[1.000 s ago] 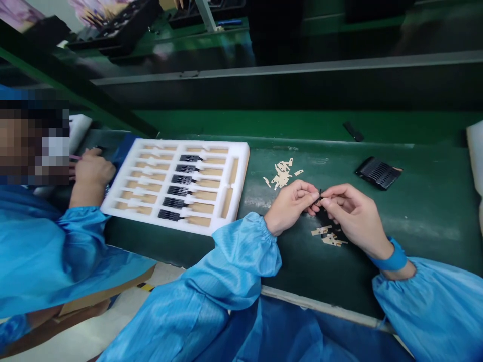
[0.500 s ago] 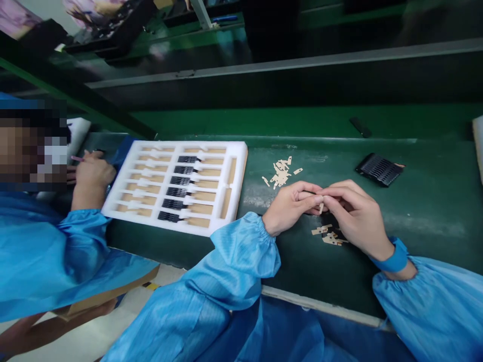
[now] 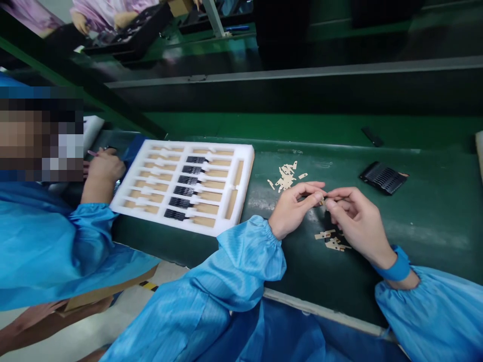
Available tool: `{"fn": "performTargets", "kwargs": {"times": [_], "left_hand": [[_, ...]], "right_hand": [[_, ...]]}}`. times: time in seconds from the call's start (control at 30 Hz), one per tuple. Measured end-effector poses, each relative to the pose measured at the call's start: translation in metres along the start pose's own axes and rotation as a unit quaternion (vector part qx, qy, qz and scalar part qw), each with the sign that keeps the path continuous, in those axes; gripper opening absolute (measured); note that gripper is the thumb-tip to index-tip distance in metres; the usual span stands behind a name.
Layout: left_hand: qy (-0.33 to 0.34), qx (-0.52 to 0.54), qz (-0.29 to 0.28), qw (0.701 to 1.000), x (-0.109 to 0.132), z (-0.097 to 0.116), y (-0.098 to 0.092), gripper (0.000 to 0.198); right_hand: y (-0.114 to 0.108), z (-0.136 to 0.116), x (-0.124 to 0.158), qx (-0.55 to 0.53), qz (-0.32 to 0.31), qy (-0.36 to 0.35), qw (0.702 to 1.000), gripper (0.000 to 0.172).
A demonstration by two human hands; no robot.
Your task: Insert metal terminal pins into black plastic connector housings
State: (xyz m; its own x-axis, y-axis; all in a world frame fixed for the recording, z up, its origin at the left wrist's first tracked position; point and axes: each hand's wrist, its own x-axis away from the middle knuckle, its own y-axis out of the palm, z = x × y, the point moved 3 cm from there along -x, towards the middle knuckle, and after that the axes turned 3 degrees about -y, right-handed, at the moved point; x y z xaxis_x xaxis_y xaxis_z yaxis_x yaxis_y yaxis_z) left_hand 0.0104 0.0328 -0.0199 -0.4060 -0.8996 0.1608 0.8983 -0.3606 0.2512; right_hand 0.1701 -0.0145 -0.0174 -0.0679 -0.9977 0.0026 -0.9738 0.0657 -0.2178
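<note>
Fingertips of my left hand point(image 3: 291, 210) and my right hand point(image 3: 357, 221) meet over the green bench, both closed in a pinch. Between them shows a bit of a small beige piece point(image 3: 322, 201), mostly covered by the fingers. The left thumb and forefinger grip it; what the right fingertips hold is hidden. Just below my hands lies a small group of beige flat pieces point(image 3: 335, 244) with dark spots. A loose pile of similar beige pieces point(image 3: 286, 181) sits beyond my left hand. To the upper right is a black slotted part or stack point(image 3: 384, 177).
A white foam tray point(image 3: 247, 163) on the left holds several black comb-like parts point(image 3: 180, 202) in its slots. A co-worker's hand point(image 3: 103, 171) is left of the tray. A small black strip point(image 3: 372, 136) lies at the back. Other people work across the bench.
The view has shifted slightly, so the scene sits further right. My right fingers have opened out a little from the left ones, and the beige piece shows less.
</note>
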Motion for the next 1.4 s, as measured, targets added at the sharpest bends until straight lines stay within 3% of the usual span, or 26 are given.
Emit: {"fn": "performTargets", "kwargs": {"times": [0.17, 0.27, 0.37, 0.5, 0.67, 0.8, 1.0, 1.07, 1.13, 1.2, 1.3, 1.4], "left_hand": [[0.021, -0.04, -0.005, 0.999, 0.0, 0.0, 0.0, 0.014], [0.053, -0.119, 0.037, 0.991, 0.002, 0.001, -0.001, 0.021], [0.121, -0.236, 0.07, 0.962, 0.006, 0.005, -0.001, 0.013], [0.173, -0.347, 0.064, 0.92, 0.011, 0.012, 0.001, 0.011], [0.18, -0.375, 0.058, 0.908, 0.013, 0.013, 0.002, 0.01], [0.172, -0.375, 0.072, 0.908, 0.01, 0.013, -0.002, 0.007], [0.159, -0.391, 0.207, 0.882, 0.001, 0.029, -0.027, 0.009], [0.163, -0.397, 0.224, 0.875, 0.0, 0.033, -0.031, 0.01], [0.166, -0.391, 0.216, 0.879, 0.001, 0.032, -0.031, 0.004], [0.167, -0.376, 0.184, 0.893, 0.002, 0.029, -0.027, 0.018], [0.155, -0.345, 0.074, 0.923, 0.003, 0.024, -0.016, 0.024], [0.128, -0.337, -0.016, 0.933, 0.003, 0.019, -0.008, 0.019]], "right_hand": [[0.002, -0.002, 0.001, 0.036, -0.028, -0.031, 0.998, 0.017], [0.002, -0.004, 0.002, 0.05, -0.018, -0.046, 0.998, 0.015], [0.002, -0.005, 0.002, 0.069, 0.0, -0.061, 0.996, 0.015], [0.001, -0.006, 0.001, 0.102, 0.036, -0.082, 0.991, 0.012], [0.002, -0.013, 0.002, 0.158, 0.044, -0.136, 0.977, 0.008], [0.002, -0.012, 0.002, 0.15, 0.027, -0.134, 0.979, 0.007], [-0.003, -0.006, -0.003, 0.091, 0.069, -0.053, 0.992, 0.009], [-0.003, -0.006, -0.004, 0.081, 0.07, -0.045, 0.993, 0.011], [-0.002, -0.006, -0.004, 0.081, 0.06, -0.046, 0.994, 0.012], [-0.001, -0.007, -0.003, 0.091, 0.046, -0.057, 0.993, 0.012], [-0.001, -0.009, -0.002, 0.118, 0.03, -0.084, 0.989, 0.009], [0.0, -0.012, -0.001, 0.145, 0.015, -0.115, 0.983, 0.008]]}}
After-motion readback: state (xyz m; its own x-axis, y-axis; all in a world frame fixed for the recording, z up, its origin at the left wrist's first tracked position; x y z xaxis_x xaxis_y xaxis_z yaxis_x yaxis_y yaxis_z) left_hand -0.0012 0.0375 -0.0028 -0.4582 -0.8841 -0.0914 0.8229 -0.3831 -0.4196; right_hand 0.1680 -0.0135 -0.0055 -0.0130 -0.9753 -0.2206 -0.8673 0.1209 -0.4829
